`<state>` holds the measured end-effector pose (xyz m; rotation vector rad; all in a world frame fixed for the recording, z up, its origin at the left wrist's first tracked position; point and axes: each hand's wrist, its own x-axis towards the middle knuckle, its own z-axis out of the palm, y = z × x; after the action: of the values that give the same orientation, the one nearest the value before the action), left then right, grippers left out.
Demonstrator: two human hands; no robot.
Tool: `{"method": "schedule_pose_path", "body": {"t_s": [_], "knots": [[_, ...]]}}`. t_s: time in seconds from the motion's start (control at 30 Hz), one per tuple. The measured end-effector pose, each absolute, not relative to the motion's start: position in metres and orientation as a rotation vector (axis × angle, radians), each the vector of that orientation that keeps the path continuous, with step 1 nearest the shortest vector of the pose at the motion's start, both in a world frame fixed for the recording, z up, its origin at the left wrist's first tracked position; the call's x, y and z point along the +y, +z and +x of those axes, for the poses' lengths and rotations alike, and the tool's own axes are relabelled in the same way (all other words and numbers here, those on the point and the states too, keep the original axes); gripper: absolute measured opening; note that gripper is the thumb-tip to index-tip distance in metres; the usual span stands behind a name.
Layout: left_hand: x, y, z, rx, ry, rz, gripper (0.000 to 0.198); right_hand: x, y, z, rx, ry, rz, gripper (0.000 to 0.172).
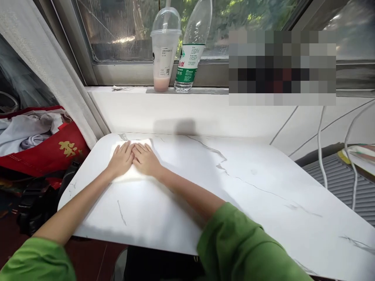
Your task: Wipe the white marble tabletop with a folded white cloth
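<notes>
A white cloth (129, 175) lies spread on the marble-patterned white table (187, 191), near its far left corner. My left hand (121, 159) rests flat on the cloth, fingers stretched out and pointing away from me. Beside it, touching at the fingers, my right hand (145, 159) lies flat on the same cloth with its fingers extended. Both palms face down and neither hand grips the cloth. The cloth's middle is hidden under the hands.
On the windowsill stand a plastic cup (164, 54) with pink drink and a leaning water bottle (190, 64). A red bag (43, 150) of clothes is at the left, by a curtain (49, 58). White cables (320, 152) hang at the right.
</notes>
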<state>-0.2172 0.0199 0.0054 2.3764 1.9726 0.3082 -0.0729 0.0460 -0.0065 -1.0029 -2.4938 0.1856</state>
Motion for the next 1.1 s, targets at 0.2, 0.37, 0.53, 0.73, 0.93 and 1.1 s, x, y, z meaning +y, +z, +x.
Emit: {"method": "schedule_pose_path", "body": {"t_s": [0.2, 0.37, 0.53, 0.73, 0.93, 1.1], "knots": [[-0.085, 0.010, -0.178, 1.627, 0.377, 2.367, 0.050, -0.057, -0.008, -0.001, -2.537, 0.175, -0.865, 0.051], [-0.125, 0.007, -0.146, 1.577, 0.489, 2.523, 0.052, -0.083, -0.005, 0.045, -2.579, 0.328, -0.815, 0.051], [-0.053, -0.002, -0.127, 1.496, 0.471, 2.633, 0.054, -0.015, -0.010, 0.051, -2.435, 0.522, -1.047, 0.048], [0.079, -0.001, -0.095, 1.741, 0.366, 2.621, 0.055, 0.101, -0.013, 0.055, -2.202, 0.351, -1.123, 0.041], [0.113, -0.003, -0.078, 1.895, 0.363, 2.552, 0.055, 0.141, -0.010, 0.062, -2.215, 0.285, -1.157, 0.042], [0.077, -0.007, -0.073, 1.839, 0.406, 2.518, 0.055, 0.102, -0.013, 0.076, -2.224, 0.223, -1.212, 0.044]]}}
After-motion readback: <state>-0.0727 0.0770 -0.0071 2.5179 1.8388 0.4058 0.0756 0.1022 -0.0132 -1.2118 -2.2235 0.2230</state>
